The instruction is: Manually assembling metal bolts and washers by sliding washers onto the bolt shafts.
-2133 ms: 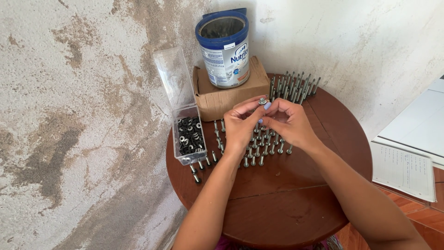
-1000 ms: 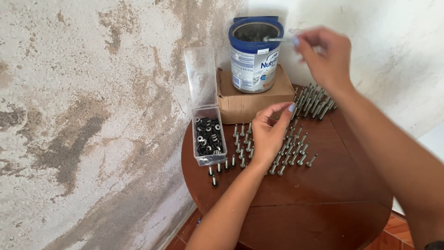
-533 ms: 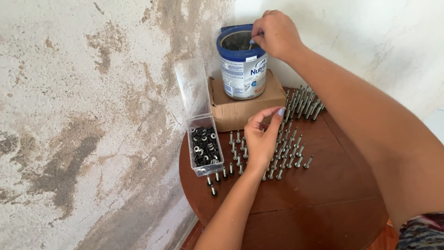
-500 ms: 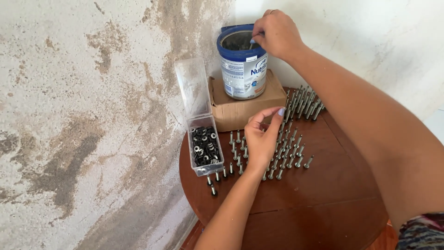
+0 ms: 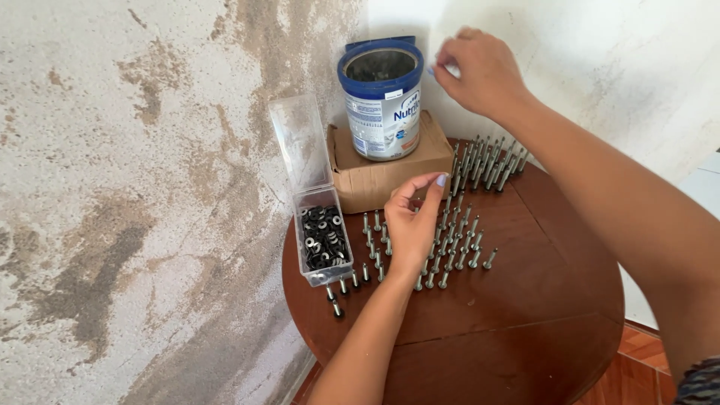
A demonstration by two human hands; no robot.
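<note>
My right hand (image 5: 480, 71) hangs in the air just right of the rim of a blue-and-silver tin can (image 5: 382, 105). Its fingertips are pinched together and I see nothing between them. The can stands open on a small cardboard box (image 5: 375, 180). My left hand (image 5: 412, 225) rests low over rows of upright metal screws (image 5: 469, 240) on the round brown table (image 5: 510, 330), thumb and forefinger curved apart with nothing held. It hides some of the screws.
A clear plastic box (image 5: 321, 240) of dark washers sits left of my left hand with its lid (image 5: 300, 142) standing open. Another cluster of screws (image 5: 487, 161) stands behind, by the white wall. A stained plaster wall borders the table's left side.
My right hand reached up to the can's mouth with a screw and has now drawn back to the right of the rim. My left hand stayed over the screws.
</note>
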